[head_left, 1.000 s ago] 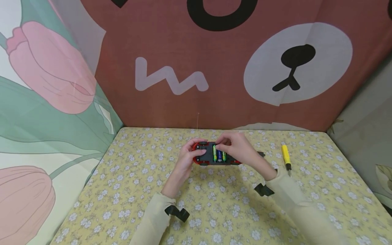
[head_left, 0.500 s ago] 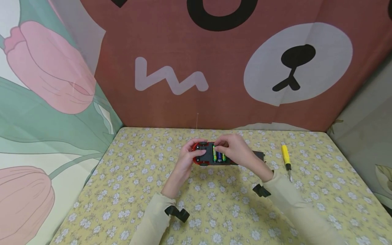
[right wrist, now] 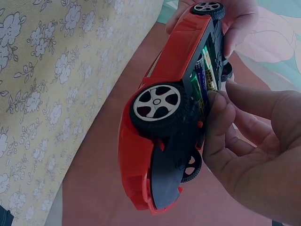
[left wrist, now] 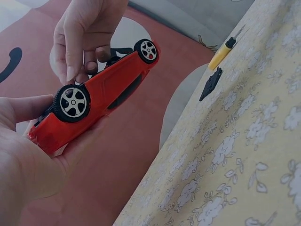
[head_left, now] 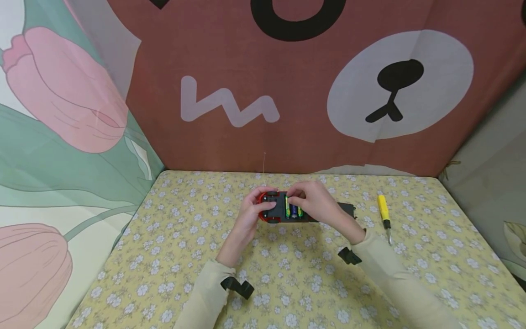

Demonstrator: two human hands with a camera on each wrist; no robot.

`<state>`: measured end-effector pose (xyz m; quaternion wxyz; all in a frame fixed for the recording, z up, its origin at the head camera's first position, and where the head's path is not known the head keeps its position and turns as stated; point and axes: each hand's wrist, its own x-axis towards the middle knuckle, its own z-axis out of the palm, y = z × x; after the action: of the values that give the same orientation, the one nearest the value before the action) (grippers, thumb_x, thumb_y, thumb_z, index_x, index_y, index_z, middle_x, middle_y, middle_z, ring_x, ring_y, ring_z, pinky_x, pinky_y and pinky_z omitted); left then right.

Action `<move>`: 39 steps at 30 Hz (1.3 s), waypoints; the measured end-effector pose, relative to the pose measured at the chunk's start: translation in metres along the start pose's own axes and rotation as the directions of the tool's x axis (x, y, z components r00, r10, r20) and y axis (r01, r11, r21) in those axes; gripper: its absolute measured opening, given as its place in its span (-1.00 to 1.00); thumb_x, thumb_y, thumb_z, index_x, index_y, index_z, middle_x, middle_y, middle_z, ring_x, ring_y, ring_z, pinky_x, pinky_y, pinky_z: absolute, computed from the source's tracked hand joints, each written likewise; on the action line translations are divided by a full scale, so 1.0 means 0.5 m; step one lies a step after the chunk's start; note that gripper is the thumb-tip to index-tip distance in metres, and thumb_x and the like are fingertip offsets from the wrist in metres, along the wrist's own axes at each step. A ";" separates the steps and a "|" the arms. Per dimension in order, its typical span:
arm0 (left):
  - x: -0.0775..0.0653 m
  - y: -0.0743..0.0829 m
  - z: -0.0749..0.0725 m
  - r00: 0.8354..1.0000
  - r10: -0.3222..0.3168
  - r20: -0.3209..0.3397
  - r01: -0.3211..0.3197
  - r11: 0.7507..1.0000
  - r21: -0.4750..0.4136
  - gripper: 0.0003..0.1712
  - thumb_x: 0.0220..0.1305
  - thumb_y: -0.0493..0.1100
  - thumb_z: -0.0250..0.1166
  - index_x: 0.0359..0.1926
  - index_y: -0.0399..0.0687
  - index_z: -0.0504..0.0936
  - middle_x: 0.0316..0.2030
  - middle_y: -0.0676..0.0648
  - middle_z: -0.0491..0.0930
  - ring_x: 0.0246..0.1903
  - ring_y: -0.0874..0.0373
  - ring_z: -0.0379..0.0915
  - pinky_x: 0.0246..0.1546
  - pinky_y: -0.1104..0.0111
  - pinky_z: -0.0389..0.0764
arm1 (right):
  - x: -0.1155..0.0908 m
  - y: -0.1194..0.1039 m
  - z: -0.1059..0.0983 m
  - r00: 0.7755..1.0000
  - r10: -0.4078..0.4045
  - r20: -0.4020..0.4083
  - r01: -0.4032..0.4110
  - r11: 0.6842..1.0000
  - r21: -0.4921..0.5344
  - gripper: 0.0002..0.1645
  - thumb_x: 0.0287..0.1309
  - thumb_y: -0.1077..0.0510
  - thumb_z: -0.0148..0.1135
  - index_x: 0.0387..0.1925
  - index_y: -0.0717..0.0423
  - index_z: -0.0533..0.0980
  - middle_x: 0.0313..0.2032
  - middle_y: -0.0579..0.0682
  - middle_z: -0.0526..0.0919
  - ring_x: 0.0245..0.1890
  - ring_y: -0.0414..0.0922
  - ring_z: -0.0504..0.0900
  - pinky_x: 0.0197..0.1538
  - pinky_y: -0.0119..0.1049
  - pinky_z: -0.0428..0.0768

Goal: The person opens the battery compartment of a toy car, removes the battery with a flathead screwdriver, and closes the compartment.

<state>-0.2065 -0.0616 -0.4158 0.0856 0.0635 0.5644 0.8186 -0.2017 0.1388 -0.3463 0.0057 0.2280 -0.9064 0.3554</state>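
A red toy car (left wrist: 94, 110) is held up above the table, its black underside (head_left: 279, 208) turned toward the head camera. My left hand (head_left: 248, 210) grips one end, thumb across the underside and fingers around the far side. In the car's uncovered battery compartment lie a blue battery (head_left: 294, 210) between green ones, side by side. My right hand (head_left: 316, 201) is over the compartment, its curled thumb and index finger at the upper end of the leftmost green battery (head_left: 287, 208). In the right wrist view, the fingers (right wrist: 218, 108) partly hide the batteries.
A black battery cover (left wrist: 210, 84) lies on the table to the right, partly behind the right forearm in the head view. Farther right lies a yellow-handled screwdriver (head_left: 383, 210). Flowered cloth (head_left: 287, 283) covers the table, and a printed curtain (head_left: 230, 146) hangs behind.
My right hand has shifted slightly left over the batteries, and more of the black cover on the table now shows. The left hand keeps its grip on the toy car.
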 end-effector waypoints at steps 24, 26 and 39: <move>-0.002 0.003 0.002 0.999 -0.012 -0.030 0.012 1.000 -0.010 -0.62 0.25 -0.44 0.30 0.11 -0.28 0.64 0.06 -0.13 0.61 -0.05 0.10 0.60 -0.11 0.36 0.66 | -0.001 -0.006 0.009 0.999 0.039 -0.008 -0.039 0.999 -0.005 -0.88 0.33 0.32 0.34 -0.13 0.27 0.66 -0.27 0.11 0.76 -0.32 -0.07 0.72 -0.27 -0.17 0.69; -0.002 0.003 0.002 0.999 -0.014 -0.030 0.014 1.000 -0.011 -0.61 0.25 -0.44 0.30 0.11 -0.26 0.64 0.06 -0.12 0.61 -0.05 0.10 0.60 -0.11 0.36 0.66 | 0.000 -0.006 0.009 1.000 0.029 -0.006 -0.029 0.999 -0.015 -0.87 0.33 0.33 0.33 -0.12 0.28 0.66 -0.26 0.12 0.76 -0.31 -0.06 0.73 -0.25 -0.16 0.70; -0.001 -0.001 0.001 1.000 -0.003 -0.009 0.003 1.000 -0.002 -0.62 0.23 -0.44 0.30 0.09 -0.31 0.62 0.01 -0.10 0.62 -0.08 0.10 0.60 -0.13 0.36 0.67 | 0.000 -0.006 0.007 1.000 0.009 -0.016 -0.009 0.999 -0.041 -0.96 0.35 0.33 0.32 -0.23 0.24 0.67 -0.31 0.07 0.75 -0.35 -0.09 0.71 -0.28 -0.17 0.68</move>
<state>-0.2059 -0.0608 -0.4163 0.0841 0.0589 0.5642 0.8192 -0.2002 0.1347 -0.3470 0.0161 0.2209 -0.9144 0.3388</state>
